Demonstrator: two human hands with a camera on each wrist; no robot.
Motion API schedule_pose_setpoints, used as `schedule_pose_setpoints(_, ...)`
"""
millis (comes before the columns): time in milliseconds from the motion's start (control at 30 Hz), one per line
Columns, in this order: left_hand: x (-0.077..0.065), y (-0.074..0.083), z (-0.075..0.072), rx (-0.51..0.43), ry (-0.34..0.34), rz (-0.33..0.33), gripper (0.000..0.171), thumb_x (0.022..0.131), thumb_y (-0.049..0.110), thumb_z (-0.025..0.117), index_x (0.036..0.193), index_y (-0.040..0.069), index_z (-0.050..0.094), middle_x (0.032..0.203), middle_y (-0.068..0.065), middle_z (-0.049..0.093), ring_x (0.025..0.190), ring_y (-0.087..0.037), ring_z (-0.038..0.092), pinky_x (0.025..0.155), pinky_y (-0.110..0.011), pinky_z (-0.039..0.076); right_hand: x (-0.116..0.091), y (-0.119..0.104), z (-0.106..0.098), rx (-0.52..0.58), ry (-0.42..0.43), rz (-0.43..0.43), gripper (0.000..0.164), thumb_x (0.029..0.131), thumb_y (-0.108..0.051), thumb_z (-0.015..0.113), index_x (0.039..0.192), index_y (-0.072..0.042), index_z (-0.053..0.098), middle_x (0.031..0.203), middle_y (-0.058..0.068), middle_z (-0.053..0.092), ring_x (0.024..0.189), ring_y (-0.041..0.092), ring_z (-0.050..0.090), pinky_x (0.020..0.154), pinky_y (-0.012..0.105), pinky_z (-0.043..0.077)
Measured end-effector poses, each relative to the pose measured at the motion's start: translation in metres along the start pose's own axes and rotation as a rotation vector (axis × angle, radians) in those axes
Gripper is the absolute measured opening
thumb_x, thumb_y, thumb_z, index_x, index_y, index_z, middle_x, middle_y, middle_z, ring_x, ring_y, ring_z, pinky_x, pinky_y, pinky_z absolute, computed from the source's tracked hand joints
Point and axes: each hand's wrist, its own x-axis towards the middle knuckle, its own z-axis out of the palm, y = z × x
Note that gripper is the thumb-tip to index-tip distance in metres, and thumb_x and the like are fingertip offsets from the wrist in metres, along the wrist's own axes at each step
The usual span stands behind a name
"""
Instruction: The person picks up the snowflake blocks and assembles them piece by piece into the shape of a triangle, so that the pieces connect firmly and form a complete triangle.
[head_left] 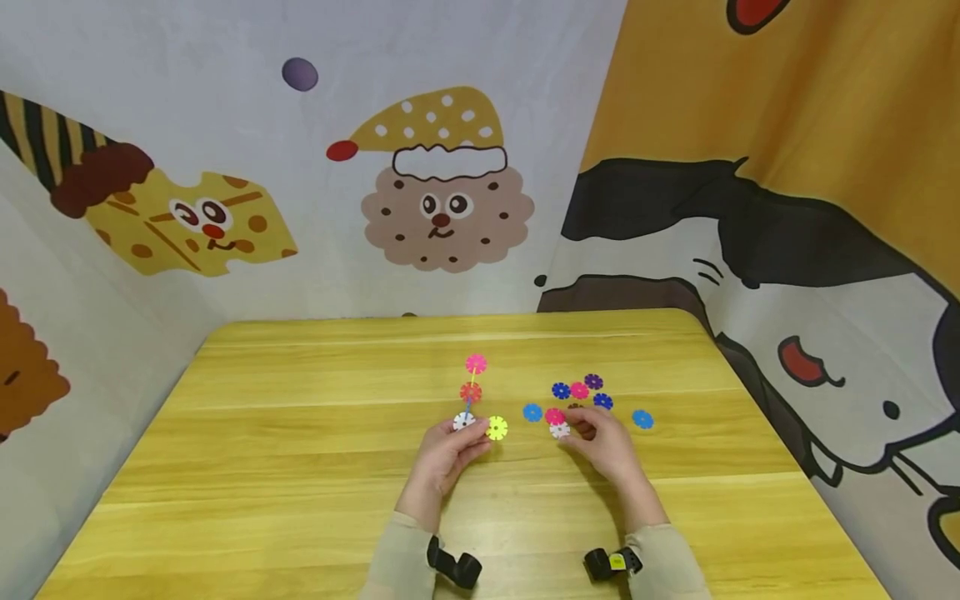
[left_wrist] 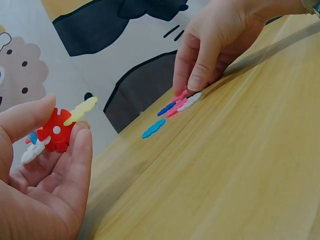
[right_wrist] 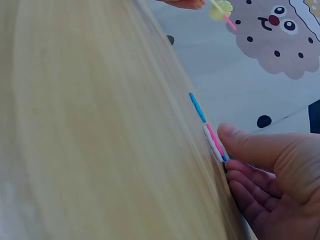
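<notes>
My left hand [head_left: 448, 457] pinches a chain of slotted snowflake discs between thumb and fingers. In the head view the chain runs up from a white disc [head_left: 464, 422] through a red disc [head_left: 470, 392] to a pink disc [head_left: 476, 363], and a yellow disc [head_left: 497, 428] sticks out to the right. Another red disc [left_wrist: 56, 130] shows between thumb and fingers in the left wrist view. My right hand [head_left: 609, 446] reaches over the loose discs, beside a loose white disc [head_left: 559, 430] and a pink one [head_left: 554, 416]. Thumb and fingers are apart in the right wrist view.
Behind the right hand lie more loose discs: a dark blue one [head_left: 561, 390], a pink one [head_left: 579, 390] and a purple one [head_left: 593, 381]. A light blue disc [head_left: 642, 419] lies farther right. The wooden table [head_left: 247, 433] ends at a cartoon-printed curtain [head_left: 315, 283].
</notes>
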Motion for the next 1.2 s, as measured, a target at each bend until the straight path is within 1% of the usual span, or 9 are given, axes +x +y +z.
schedule_pose_setpoints(133,0.0,0.001,0.0,-0.002,0.0,-0.003,0.014,0.091,-0.005,0.066,0.102,-0.011,0.06,0.086,-0.008,0.069,0.077,-0.016,0.069,0.078,-0.029,0.058,0.002,-0.001,0.003,-0.033,0.021,-0.011,0.043,0.079,-0.013,0.084,0.117,-0.001,0.07,0.1,0.007,0.062,0.087,0.02,0.058,0.077,0.034,0.051)
schedule_pose_setpoints(267,0.0,0.001,0.0,0.005,0.0,-0.003,0.008,0.091,-0.005,0.066,0.098,-0.009,0.063,0.085,-0.008,0.069,0.076,-0.016,0.069,0.078,-0.029,0.058,0.006,0.0,0.009,-0.058,0.063,-0.036,0.044,0.079,-0.015,0.085,0.118,-0.002,0.07,0.104,0.008,0.063,0.085,0.019,0.056,0.074,0.033,0.05)
schedule_pose_setpoints(333,0.0,0.0,0.0,0.007,-0.001,-0.001,0.007,0.091,-0.005,0.066,0.097,-0.008,0.064,0.084,-0.008,0.069,0.076,-0.016,0.069,0.078,-0.029,0.058,0.008,0.0,0.013,-0.081,0.088,-0.049,0.044,0.079,-0.016,0.085,0.117,-0.002,0.071,0.107,0.01,0.063,0.085,0.02,0.057,0.074,0.034,0.05)
schedule_pose_setpoints(467,0.0,0.0,-0.001,0.014,-0.005,0.001,0.005,0.091,-0.005,0.066,0.096,-0.007,0.065,0.084,-0.008,0.069,0.076,-0.016,0.069,0.077,-0.029,0.058,0.011,0.0,0.019,-0.144,0.119,-0.075,0.044,0.078,-0.019,0.086,0.117,-0.003,0.071,0.109,0.013,0.063,0.085,0.022,0.058,0.075,0.04,0.051)
schedule_pose_setpoints(633,0.001,-0.001,-0.002,0.017,-0.005,0.001,0.004,0.091,-0.003,0.066,0.094,-0.006,0.066,0.084,-0.008,0.07,0.075,-0.015,0.069,0.075,-0.028,0.058,0.015,-0.003,0.021,-0.194,0.104,-0.085,0.04,0.08,-0.019,0.084,0.115,-0.004,0.072,0.109,0.013,0.066,0.089,0.027,0.062,0.08,0.045,0.052)
schedule_pose_setpoints(733,0.002,-0.001,-0.002,0.02,-0.008,0.002,0.004,0.091,-0.003,0.066,0.094,-0.005,0.065,0.083,-0.007,0.069,0.074,-0.015,0.069,0.075,-0.028,0.058,0.016,-0.005,0.021,-0.2,0.091,-0.081,0.034,0.081,-0.017,0.083,0.111,-0.005,0.073,0.106,0.011,0.068,0.091,0.027,0.063,0.082,0.045,0.052)
schedule_pose_setpoints(933,0.001,-0.001,-0.003,0.025,-0.01,-0.001,0.009,0.091,-0.002,0.067,0.098,-0.007,0.064,0.084,-0.008,0.07,0.076,-0.015,0.069,0.076,-0.028,0.058,0.015,-0.005,0.021,-0.172,0.078,-0.082,0.028,0.081,-0.017,0.083,0.105,-0.006,0.073,0.099,0.005,0.068,0.084,0.02,0.061,0.077,0.037,0.053)
schedule_pose_setpoints(1100,0.001,-0.002,-0.004,0.026,-0.007,-0.002,0.012,0.091,-0.001,0.067,0.1,-0.008,0.063,0.085,-0.007,0.07,0.076,-0.015,0.069,0.076,-0.028,0.058,0.01,-0.008,0.019,-0.072,0.092,-0.076,0.028,0.08,-0.015,0.084,0.104,-0.006,0.073,0.091,0.002,0.064,0.076,0.016,0.056,0.068,0.029,0.05)
schedule_pose_setpoints(1200,0.001,-0.003,-0.004,0.013,-0.005,-0.001,0.01,0.092,-0.002,0.066,0.099,-0.008,0.063,0.084,-0.007,0.07,0.076,-0.015,0.069,0.076,-0.028,0.058,0.007,-0.013,0.019,0.005,0.065,-0.067,0.029,0.08,-0.015,0.084,0.104,-0.007,0.072,0.087,0.0,0.064,0.074,0.014,0.056,0.065,0.027,0.051)
